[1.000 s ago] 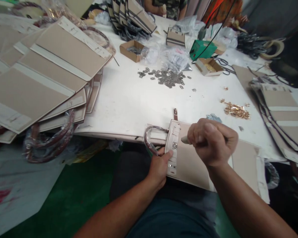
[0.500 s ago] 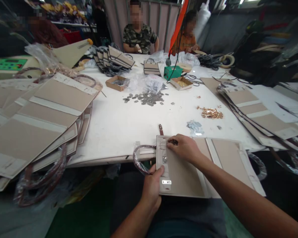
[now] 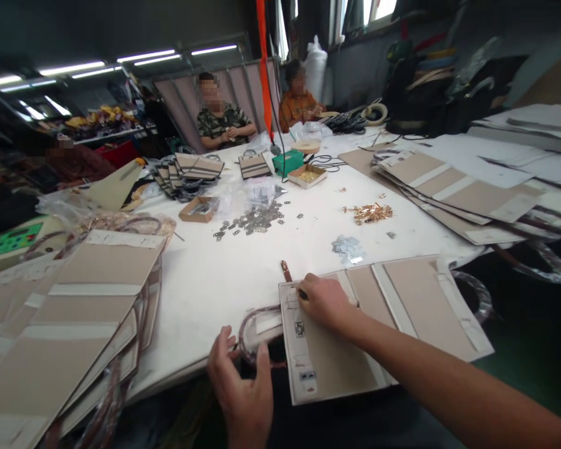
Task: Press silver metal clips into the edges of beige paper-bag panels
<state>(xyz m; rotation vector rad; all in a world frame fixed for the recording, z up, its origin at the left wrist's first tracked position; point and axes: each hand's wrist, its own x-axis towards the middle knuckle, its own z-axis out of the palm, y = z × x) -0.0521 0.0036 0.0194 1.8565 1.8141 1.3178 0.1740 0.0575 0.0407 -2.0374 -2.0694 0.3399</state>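
Observation:
A beige bag panel (image 3: 331, 330) with pale strips lies at the table's front edge, overhanging it. A brown handle (image 3: 245, 330), partly in clear film, loops out from its left side. A brown strap tab (image 3: 285, 270) sticks out at its top left corner. Metal plates, one of them a small metal plate (image 3: 300, 329), sit along the panel's left border. My right hand (image 3: 325, 302) is closed over that border near the top, around a small dark thing I cannot make out. Beside the handle, my left hand (image 3: 243, 390) is open, thumb and fingers spread.
Stacks of similar panels lie left (image 3: 79, 318) and right (image 3: 449, 181). On the white table (image 3: 206, 274) are grey metal plates (image 3: 257, 219), gold-coloured fittings (image 3: 371, 213), pale flat pieces (image 3: 346, 245), a cardboard box (image 3: 199, 210) and a green device (image 3: 287, 163). Two people sit across.
My left hand has let go of the panel's left edge and moved left, fingers spreading beside the handle. My right hand stays at the panel's upper left. The view has swung up and right.

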